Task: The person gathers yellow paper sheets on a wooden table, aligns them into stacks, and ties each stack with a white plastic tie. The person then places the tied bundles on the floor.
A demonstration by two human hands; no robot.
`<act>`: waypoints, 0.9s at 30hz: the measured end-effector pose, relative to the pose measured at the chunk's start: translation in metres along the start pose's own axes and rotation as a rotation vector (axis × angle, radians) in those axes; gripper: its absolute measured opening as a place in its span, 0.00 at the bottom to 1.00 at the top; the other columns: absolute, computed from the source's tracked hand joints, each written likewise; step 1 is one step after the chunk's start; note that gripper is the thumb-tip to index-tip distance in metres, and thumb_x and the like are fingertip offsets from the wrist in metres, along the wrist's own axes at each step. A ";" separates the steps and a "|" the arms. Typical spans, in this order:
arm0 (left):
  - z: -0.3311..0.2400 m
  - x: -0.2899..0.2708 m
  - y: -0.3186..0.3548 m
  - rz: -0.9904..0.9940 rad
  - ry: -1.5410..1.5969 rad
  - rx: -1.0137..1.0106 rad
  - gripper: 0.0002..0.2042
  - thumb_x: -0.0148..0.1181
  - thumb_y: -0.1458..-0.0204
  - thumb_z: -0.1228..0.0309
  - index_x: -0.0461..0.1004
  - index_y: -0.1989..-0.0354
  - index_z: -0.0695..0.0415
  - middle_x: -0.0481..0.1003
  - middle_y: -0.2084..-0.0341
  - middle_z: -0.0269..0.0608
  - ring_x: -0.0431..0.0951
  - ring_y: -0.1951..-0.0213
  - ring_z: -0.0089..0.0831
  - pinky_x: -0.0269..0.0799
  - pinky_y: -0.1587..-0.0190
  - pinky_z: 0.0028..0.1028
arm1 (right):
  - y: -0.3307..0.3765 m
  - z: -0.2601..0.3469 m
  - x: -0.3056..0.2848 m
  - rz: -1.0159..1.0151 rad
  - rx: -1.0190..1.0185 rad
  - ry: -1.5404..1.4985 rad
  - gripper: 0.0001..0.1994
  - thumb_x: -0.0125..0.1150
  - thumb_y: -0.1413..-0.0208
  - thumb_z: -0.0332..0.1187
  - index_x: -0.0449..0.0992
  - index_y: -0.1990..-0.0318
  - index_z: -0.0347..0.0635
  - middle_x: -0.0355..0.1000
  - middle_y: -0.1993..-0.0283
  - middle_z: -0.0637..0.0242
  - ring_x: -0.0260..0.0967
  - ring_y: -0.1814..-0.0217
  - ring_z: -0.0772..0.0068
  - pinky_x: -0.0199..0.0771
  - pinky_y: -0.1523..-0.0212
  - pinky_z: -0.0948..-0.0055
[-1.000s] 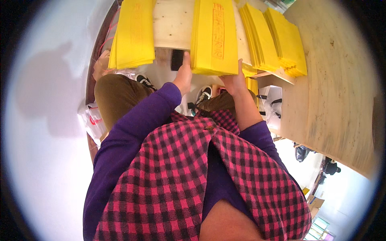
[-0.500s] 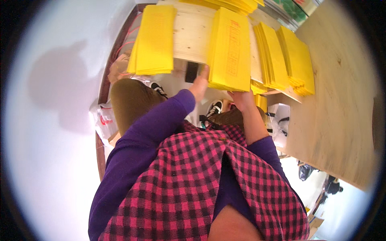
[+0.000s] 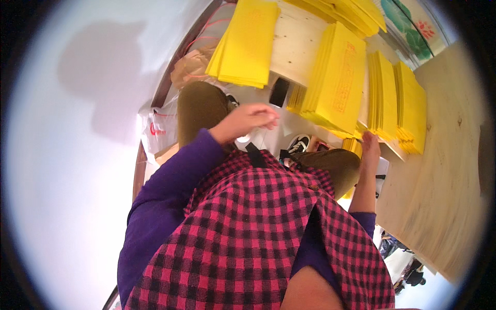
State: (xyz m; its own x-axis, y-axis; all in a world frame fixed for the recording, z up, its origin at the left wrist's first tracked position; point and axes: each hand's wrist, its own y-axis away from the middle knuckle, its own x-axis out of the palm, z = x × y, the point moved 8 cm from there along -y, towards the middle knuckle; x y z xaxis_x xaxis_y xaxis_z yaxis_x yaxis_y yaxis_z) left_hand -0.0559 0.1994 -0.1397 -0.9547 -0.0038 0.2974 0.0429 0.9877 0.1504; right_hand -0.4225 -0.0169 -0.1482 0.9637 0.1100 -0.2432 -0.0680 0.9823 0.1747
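Over my lap, in front of the left knee, my left hand [image 3: 250, 121] hangs empty with loosely bent fingers, apart from the stacks. My right hand [image 3: 370, 147] is raised by the table's near edge, at the lower corner of a thick stack of yellow printed sheets [image 3: 338, 77]; whether it grips any of them is hidden. That stack lies tilted on the wooden table [image 3: 297, 44], its near end jutting over the edge. Farther right lie two fanned yellow stacks [image 3: 382, 95]. Another yellow stack [image 3: 247, 44] rests at the left.
More yellow sheets [image 3: 343, 13] are piled at the back. A wooden panel [image 3: 434, 170] stands on the right and a white wall [image 3: 67, 170] on the left. Below the table edge are a black rectangular object [image 3: 279, 92], a shoe [image 3: 298, 143] and a plastic bag [image 3: 160, 129].
Both hands have let go of the middle yellow stack. The left hand has drawn back toward my lap, and the right has shifted right along the edge. The view has turned slightly.
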 end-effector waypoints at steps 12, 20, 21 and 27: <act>0.075 -0.314 0.211 -1.430 0.032 0.144 0.09 0.51 0.47 0.69 0.73 0.63 0.62 0.75 0.74 0.37 0.71 0.74 0.21 0.67 0.71 0.21 | 0.013 -0.026 -0.007 -0.041 -0.109 0.950 0.25 0.42 0.40 0.50 0.71 0.51 0.36 0.71 0.54 0.49 0.67 0.50 0.53 0.63 0.50 0.64; 0.244 -0.398 0.159 -1.272 0.002 -0.228 0.11 0.52 0.48 0.67 0.73 0.60 0.58 0.76 0.71 0.37 0.75 0.77 0.24 0.67 0.76 0.22 | 0.008 -0.034 -0.019 -0.120 -0.061 0.884 0.22 0.46 0.41 0.46 0.72 0.57 0.34 0.73 0.60 0.51 0.69 0.59 0.55 0.65 0.56 0.66; 0.254 -0.405 0.146 -1.250 -0.048 -0.252 0.11 0.52 0.49 0.67 0.74 0.61 0.58 0.76 0.71 0.37 0.75 0.76 0.24 0.67 0.76 0.22 | 0.008 -0.034 -0.021 -0.118 -0.087 0.932 0.21 0.46 0.42 0.45 0.72 0.57 0.33 0.73 0.61 0.51 0.69 0.59 0.55 0.65 0.56 0.66; 0.269 -0.438 0.061 -1.103 -0.560 -0.346 0.14 0.49 0.52 0.66 0.76 0.61 0.55 0.76 0.64 0.52 0.74 0.57 0.49 0.68 0.53 0.38 | 0.006 -0.041 -0.040 -0.188 0.008 1.019 0.19 0.46 0.42 0.40 0.71 0.58 0.29 0.73 0.62 0.49 0.69 0.59 0.56 0.67 0.59 0.65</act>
State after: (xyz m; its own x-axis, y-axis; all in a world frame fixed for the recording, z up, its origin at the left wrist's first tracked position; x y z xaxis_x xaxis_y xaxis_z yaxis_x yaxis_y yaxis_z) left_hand 0.2857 0.3032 -0.5142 -0.5234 -0.6402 -0.5623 -0.8517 0.4120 0.3238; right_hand -0.4723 -0.0097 -0.1761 0.2826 0.0347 -0.9586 0.0660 0.9963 0.0556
